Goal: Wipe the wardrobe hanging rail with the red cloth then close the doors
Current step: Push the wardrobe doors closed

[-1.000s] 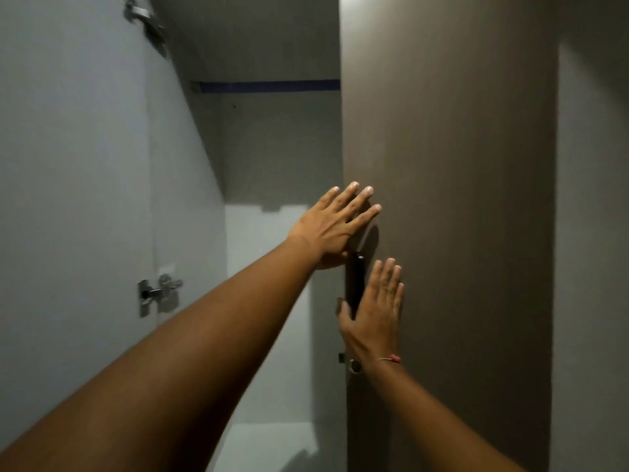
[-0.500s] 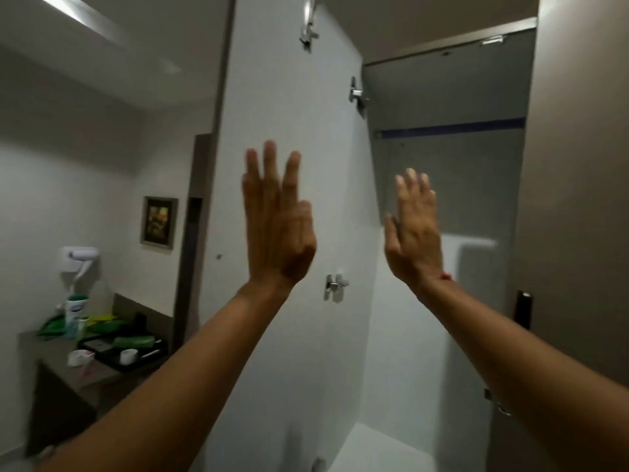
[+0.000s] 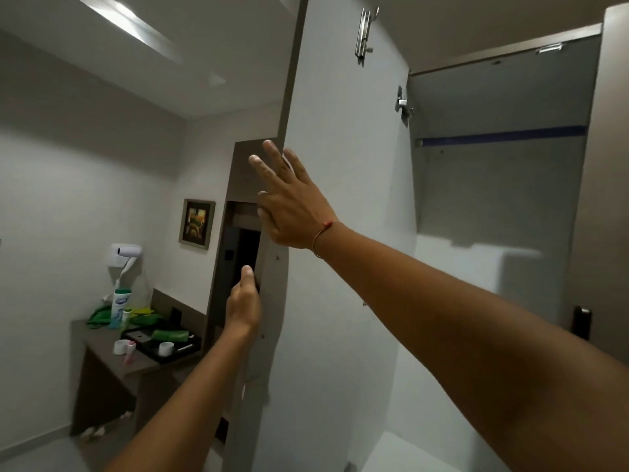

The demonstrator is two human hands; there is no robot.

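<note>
The left wardrobe door (image 3: 340,206) stands open, its white inner face turned to me and its edge near the middle of the view. My left hand (image 3: 243,301) is closed around that edge at handle height, thumb on the near side. Higher up, my right hand (image 3: 289,202), with a red thread at the wrist, lies flat with spread fingers against the same edge. Inside the wardrobe a blue strip (image 3: 503,133) runs across the top. The right door (image 3: 609,165) with its black handle (image 3: 580,322) is at the far right. No red cloth is in view.
Metal hinges (image 3: 402,103) sit on the open door's inner face. At the left stands a brown desk (image 3: 102,349) with a black tray (image 3: 160,338), a bottle (image 3: 119,306), cups and green cloths. A hair dryer (image 3: 125,251) and a framed picture (image 3: 196,223) hang on the wall.
My view and both hands have swung left, from the right door to the left door's edge. The left hand has closed on that edge; the right hand now rests against it.
</note>
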